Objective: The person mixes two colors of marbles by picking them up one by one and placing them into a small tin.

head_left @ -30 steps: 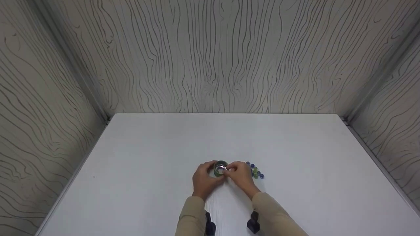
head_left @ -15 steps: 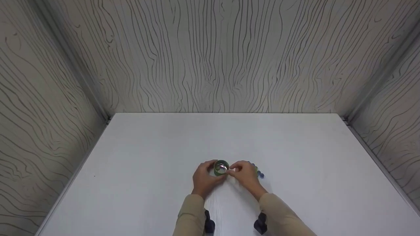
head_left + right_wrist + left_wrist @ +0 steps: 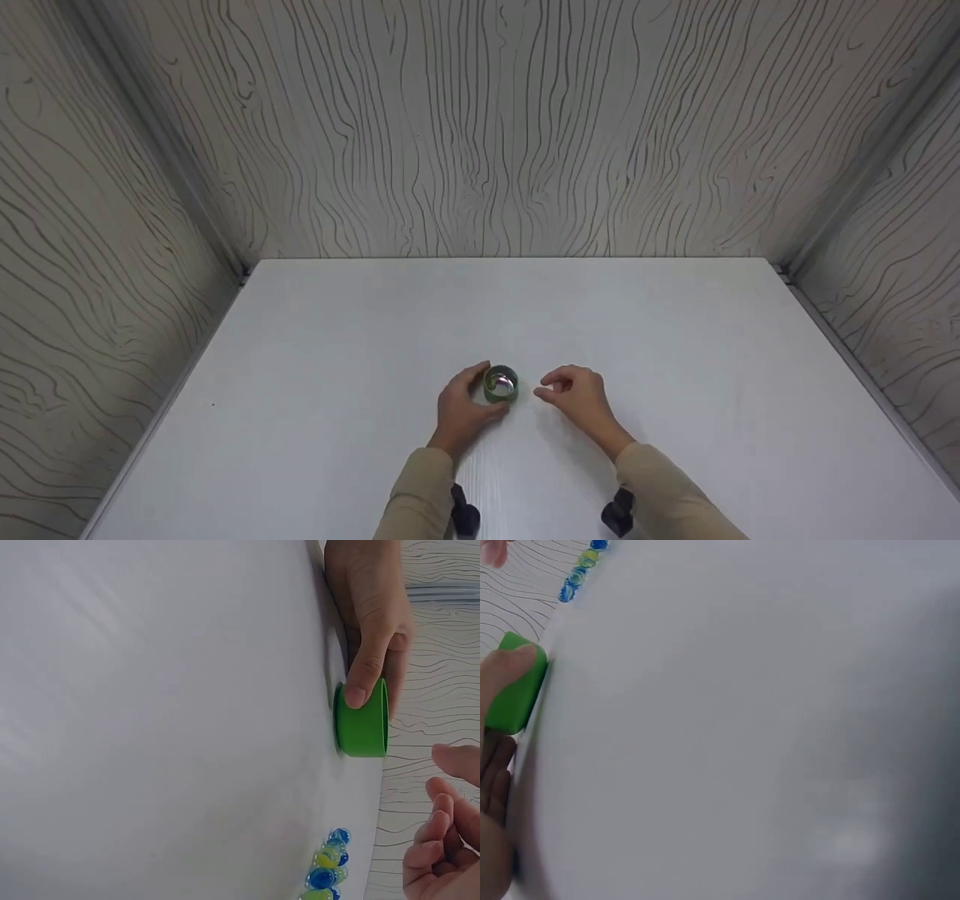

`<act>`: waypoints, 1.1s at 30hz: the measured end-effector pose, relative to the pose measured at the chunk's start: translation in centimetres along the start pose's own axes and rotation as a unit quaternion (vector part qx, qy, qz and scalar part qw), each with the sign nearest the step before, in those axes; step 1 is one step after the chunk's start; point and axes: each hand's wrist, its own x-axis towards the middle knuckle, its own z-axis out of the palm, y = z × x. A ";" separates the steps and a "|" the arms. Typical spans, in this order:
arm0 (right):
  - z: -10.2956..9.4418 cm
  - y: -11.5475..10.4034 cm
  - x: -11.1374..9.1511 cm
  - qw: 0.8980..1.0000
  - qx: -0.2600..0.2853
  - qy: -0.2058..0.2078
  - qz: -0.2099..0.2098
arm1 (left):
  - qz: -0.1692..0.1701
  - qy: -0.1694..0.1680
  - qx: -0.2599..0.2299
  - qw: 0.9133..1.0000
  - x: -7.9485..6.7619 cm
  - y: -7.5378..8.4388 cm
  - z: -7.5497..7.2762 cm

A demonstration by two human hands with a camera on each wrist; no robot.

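Note:
My left hand (image 3: 459, 412) holds a small green cup (image 3: 364, 731), upright on the white table, thumb on the near side and fingers reaching round the far side. From the head view its inside looks shiny, with a greenish spot that is too small to identify. Just to the right of the cup my right hand (image 3: 585, 397) hovers, apart from it. Nothing shows between its thumb and index finger, which stand apart; the other fingers are loosely curled. Blue and yellow-green glass marbles (image 3: 322, 877) lie grouped near the right hand, hidden behind it in the head view.
The white table (image 3: 337, 330) runs back to a wood-grain patterned wall (image 3: 480, 135). Similar panels stand at both sides. Dark devices (image 3: 618, 514) are strapped at the wrists, beside the beige sleeves.
My right hand has drawn back rightward from the cup's rim, its thumb and index finger parting. It now covers the marbles in the head view. The left hand keeps its hold on the cup.

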 end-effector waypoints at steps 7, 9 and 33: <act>-1.5 0.5 -0.2 1.000 0.004 -0.003 0.019 | 0.021 -0.022 -0.016 0.999 0.0 0.1 -0.3; -2.0 0.8 -0.3 1.000 0.002 -0.003 0.027 | 0.024 -0.029 -0.027 0.999 0.1 0.2 -0.3; -5.7 5.4 -0.6 0.996 -0.054 -0.004 0.073 | -0.028 -0.051 -0.116 0.992 0.6 0.6 0.7</act>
